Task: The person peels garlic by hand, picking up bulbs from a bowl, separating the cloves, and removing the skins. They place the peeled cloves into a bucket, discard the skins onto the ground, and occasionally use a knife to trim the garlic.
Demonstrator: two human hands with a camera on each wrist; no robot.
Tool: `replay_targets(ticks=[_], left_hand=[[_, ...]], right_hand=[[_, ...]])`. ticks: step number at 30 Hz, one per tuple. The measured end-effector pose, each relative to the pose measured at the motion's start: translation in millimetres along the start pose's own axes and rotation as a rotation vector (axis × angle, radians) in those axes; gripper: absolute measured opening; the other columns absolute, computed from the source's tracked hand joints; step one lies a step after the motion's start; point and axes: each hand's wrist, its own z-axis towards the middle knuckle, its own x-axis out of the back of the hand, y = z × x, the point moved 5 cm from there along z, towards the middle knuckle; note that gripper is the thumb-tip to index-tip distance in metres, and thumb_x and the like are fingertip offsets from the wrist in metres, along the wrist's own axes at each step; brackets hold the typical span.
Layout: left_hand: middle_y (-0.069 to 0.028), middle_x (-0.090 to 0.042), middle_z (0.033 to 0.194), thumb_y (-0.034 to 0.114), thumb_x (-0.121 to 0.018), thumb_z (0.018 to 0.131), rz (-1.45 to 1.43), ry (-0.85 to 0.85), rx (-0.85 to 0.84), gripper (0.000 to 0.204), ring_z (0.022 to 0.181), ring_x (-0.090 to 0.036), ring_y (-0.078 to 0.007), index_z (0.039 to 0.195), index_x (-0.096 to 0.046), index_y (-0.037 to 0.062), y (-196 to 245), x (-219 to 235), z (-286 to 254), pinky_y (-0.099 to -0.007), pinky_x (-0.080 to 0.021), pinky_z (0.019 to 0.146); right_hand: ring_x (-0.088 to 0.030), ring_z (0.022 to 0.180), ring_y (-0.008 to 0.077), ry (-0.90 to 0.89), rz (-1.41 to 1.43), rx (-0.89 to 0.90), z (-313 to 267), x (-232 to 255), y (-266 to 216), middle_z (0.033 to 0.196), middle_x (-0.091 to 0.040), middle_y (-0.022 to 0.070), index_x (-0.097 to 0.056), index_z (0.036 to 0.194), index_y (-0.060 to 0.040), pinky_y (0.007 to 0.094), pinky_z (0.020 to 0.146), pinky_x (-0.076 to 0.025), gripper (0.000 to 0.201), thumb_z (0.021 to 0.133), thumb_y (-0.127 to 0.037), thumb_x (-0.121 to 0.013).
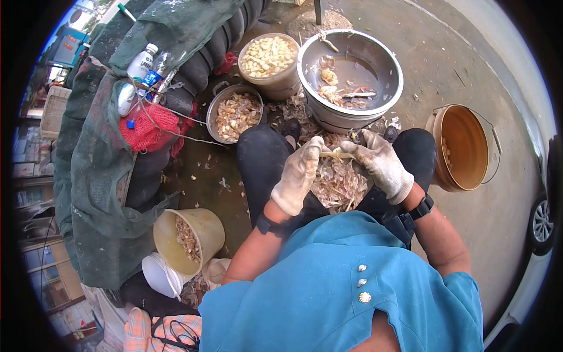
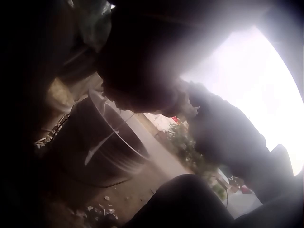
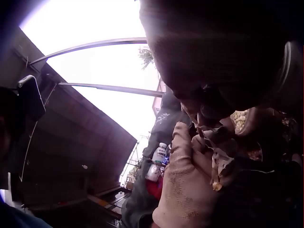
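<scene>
Both hands wear dirty white gloves and meet over the lap. My left hand (image 1: 315, 150) and my right hand (image 1: 359, 151) pinch one pale, husky piece (image 1: 338, 154) between them. Under it a heap of dry peelings (image 1: 337, 186) lies on the dark trousers. The right wrist view shows the left glove (image 3: 190, 185) close up, with the pale piece (image 3: 221, 172) against it and the right hand (image 3: 209, 76) as a dark shape above. In the left wrist view the left hand (image 2: 142, 71) is a dim silhouette. Whether the right hand also holds a tool is hidden.
A metal basin (image 1: 384, 56) with water and scraps stands ahead, also the metal basin (image 2: 104, 142). Around it are a bucket of pale pieces (image 1: 281, 87), a small pot (image 1: 212, 114), an orange bucket (image 1: 469, 146) and a tan bucket (image 1: 208, 226). Bottles (image 1: 142, 62) and a red net (image 1: 146, 129) lie on green tarp.
</scene>
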Motion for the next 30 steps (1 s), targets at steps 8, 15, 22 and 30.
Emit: replay_targets(ticks=[8, 15, 22, 30], left_hand=[[-0.0045, -0.056, 0.089, 0.046, -0.054, 0.098, -0.17, -0.161, 0.113, 0.041, 0.081, -0.055, -0.0133, 0.097, -0.058, 0.0045, 10, -13, -2, -0.0285, -0.046, 0.074], [-0.0006, -0.056, 0.086, 0.047, -0.051, 0.1, 0.158, -0.091, -0.113, 0.043, 0.079, -0.054, -0.0114, 0.098, -0.058, 0.0048, 10, -15, -7, -0.0286, -0.047, 0.072], [-0.002, -0.065, 0.1, 0.044, -0.046, 0.102, -0.225, -0.043, 0.05, 0.046, 0.081, -0.053, -0.0067, 0.106, -0.061, 0.0014, -5, -20, -17, -0.0239, -0.046, 0.072], [-0.0019, -0.064, 0.091, 0.038, -0.05, 0.102, -0.139, -0.031, 0.225, 0.038, 0.077, -0.059, -0.0075, 0.11, -0.06, 0.0022, -2, -21, -18, -0.0229, -0.05, 0.066]], right_hand=[[-0.042, 0.065, 0.0058, 0.06, -0.201, 0.154, -6, -2, 4, 0.076, -0.055, -0.0006, -0.06, 0.099, -0.0014, 0.0252, 0.055, -0.038, 0.028, 0.095, -0.029, -0.064], [-0.041, 0.067, 0.0037, 0.007, -0.18, 0.062, -5, -8, 10, 0.076, -0.048, -0.0034, -0.054, 0.096, -0.0016, 0.0231, 0.056, -0.037, 0.03, 0.096, -0.03, -0.064], [-0.048, 0.078, 0.0054, 0.053, -0.011, 0.134, -9, -26, 7, 0.083, -0.054, -0.0011, -0.055, 0.101, -0.0002, 0.0243, 0.066, -0.044, 0.024, 0.095, -0.021, -0.066], [-0.047, 0.063, 0.004, 0.093, 0.007, 0.056, -6, -28, 17, 0.077, -0.055, -0.0027, -0.057, 0.102, -0.0048, 0.0213, 0.053, -0.041, 0.023, 0.097, -0.026, -0.061]])
